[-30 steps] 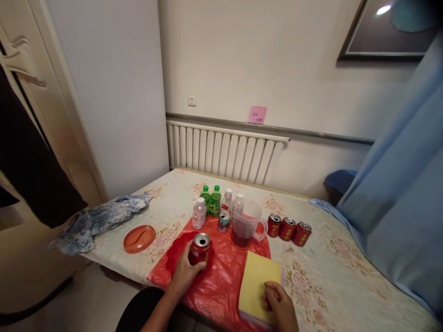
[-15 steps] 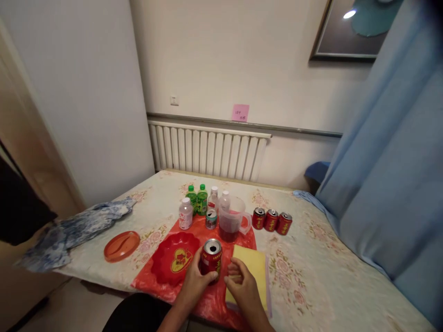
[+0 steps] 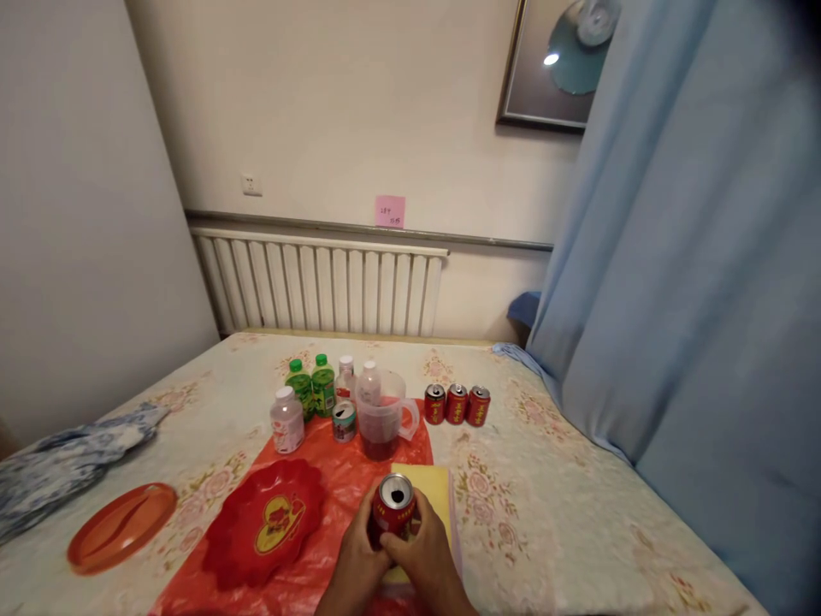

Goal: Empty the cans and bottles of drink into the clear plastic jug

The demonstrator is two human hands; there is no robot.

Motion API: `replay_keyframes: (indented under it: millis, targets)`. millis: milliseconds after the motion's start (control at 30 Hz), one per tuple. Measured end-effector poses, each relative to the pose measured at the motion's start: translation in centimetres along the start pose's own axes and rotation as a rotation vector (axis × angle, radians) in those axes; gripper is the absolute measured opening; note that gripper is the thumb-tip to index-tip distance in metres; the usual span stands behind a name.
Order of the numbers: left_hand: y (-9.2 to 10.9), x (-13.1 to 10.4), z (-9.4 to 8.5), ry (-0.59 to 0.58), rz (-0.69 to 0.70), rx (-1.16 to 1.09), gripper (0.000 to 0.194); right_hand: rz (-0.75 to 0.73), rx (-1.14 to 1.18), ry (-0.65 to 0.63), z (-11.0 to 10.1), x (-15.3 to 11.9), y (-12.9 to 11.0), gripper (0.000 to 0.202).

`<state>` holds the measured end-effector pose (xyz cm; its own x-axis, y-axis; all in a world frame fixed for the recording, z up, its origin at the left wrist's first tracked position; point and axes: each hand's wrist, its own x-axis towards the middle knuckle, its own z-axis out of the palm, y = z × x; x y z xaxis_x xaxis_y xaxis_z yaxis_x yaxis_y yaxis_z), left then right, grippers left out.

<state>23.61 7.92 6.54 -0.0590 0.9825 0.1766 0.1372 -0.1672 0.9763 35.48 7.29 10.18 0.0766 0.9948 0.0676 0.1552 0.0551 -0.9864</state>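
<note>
A red drink can point(image 3: 394, 505), upright with its top opened, is gripped from both sides close in front of me. My left hand point(image 3: 359, 552) wraps its left side; my right hand point(image 3: 428, 547) wraps its right side, and the two thumbs meet at the front. Beneath the hands, partly covered, lies a folded yellow cloth point(image 3: 420, 476). To the left rests a red scalloped tray point(image 3: 224, 530) with a gold emblem. Beyond the can stands a clear plastic jug point(image 3: 385, 419) with dark liquid in it.
Three red cans point(image 3: 457, 405) stand in a row at the right. Green-capped bottles point(image 3: 322, 389), a white-capped bottle point(image 3: 286, 423) and a small teal can point(image 3: 344, 423) stand by the jug. An orange lid point(image 3: 121, 526) and a blue-white cloth point(image 3: 77, 462) lie at left. A blue curtain point(image 3: 641, 257) hangs right.
My right hand has closed onto the can, which my left hand was holding alone. The can now sits in front of the yellow cloth. The view has turned to the right.
</note>
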Motion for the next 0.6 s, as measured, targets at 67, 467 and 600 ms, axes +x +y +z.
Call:
replay_keyframes:
  millis: [67, 467, 600]
  targets:
    - [0.0, 0.2, 0.8, -0.029, -0.008, -0.002, 0.073, 0.007, 0.001, 0.007, -0.6, 0.4, 0.6, 0.065]
    - [0.2, 2.5, 6.4, -0.317, 0.097, -0.014, 0.074, -0.075, -0.105, 0.313, -5.5, 2.6, 4.3, 0.057]
    - [-3.1, 3.6, 7.2, -0.301, 0.124, 0.172, 0.076, -0.068, -0.113, 0.381, -8.5, 4.3, 5.6, 0.053]
